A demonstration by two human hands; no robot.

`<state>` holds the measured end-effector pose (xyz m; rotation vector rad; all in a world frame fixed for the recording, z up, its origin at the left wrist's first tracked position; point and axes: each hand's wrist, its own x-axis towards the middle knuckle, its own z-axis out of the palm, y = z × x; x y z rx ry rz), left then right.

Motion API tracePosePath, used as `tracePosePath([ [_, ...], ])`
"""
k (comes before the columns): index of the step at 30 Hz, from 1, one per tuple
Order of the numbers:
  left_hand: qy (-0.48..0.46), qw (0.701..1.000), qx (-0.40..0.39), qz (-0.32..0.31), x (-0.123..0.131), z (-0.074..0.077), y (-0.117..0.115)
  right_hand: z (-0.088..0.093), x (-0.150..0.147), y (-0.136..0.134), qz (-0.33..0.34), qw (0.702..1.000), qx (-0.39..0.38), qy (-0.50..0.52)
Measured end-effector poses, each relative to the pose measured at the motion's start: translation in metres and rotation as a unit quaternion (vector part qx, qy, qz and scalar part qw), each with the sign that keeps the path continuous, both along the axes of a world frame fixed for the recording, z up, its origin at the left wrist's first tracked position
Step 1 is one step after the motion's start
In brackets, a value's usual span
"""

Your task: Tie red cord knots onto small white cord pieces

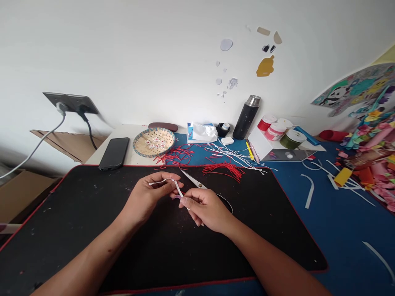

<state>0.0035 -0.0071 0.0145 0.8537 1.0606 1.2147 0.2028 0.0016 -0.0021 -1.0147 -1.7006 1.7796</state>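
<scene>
My left hand (pixel 148 197) and my right hand (pixel 206 207) meet over the black desk mat (pixel 92 230). Both pinch one thin white paper strip (pixel 178 190), which loops from the left fingers down to the right fingers. A small purple bit (pixel 176 197) shows between the hands. Scissors (pixel 194 180) lie on the mat just behind my right hand, blades pointing away to the left. Red paper strips (pixel 225 169) lie in piles at the mat's far edge, with white strips (pixel 231 154) behind them.
A black phone (pixel 114 153) and a woven basket (pixel 153 142) sit at the back left. A tissue pack (pixel 202 132), black flask (pixel 247 117) and paint jars (pixel 276 129) on a white box stand at the back. Colourful paper craft scraps (pixel 370 164) crowd the right.
</scene>
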Motion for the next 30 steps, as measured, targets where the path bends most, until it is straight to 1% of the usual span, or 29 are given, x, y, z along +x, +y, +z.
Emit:
tracePosePath([
  [6, -0.052, 0.998, -0.016, -0.021, 0.0000, 0.0015, 0.0012, 0.0013, 0.0003, 0.0003, -0.003, 1.000, -0.005, -0.004],
  [15, -0.077, 0.996, -0.041, -0.030, -0.0008, 0.0021, 0.0021, 0.0005, 0.0000, -0.0013, -0.008, 1.000, -0.012, 0.006],
  [19, -0.084, 0.995, -0.045, -0.030, -0.0001, 0.0034, 0.0025, 0.0008, 0.0005, -0.0019, -0.005, 1.000, 0.001, 0.003],
  [25, -0.091, 0.994, -0.053, -0.021, 0.0004, -0.0005, 0.0033, 0.0035, 0.0014, -0.0008, -0.006, 1.000, 0.019, -0.002],
  [30, -0.088, 0.993, -0.067, -0.030, -0.0014, -0.0020, 0.0040, 0.0046, 0.0020, 0.0002, -0.012, 1.000, 0.002, 0.000],
])
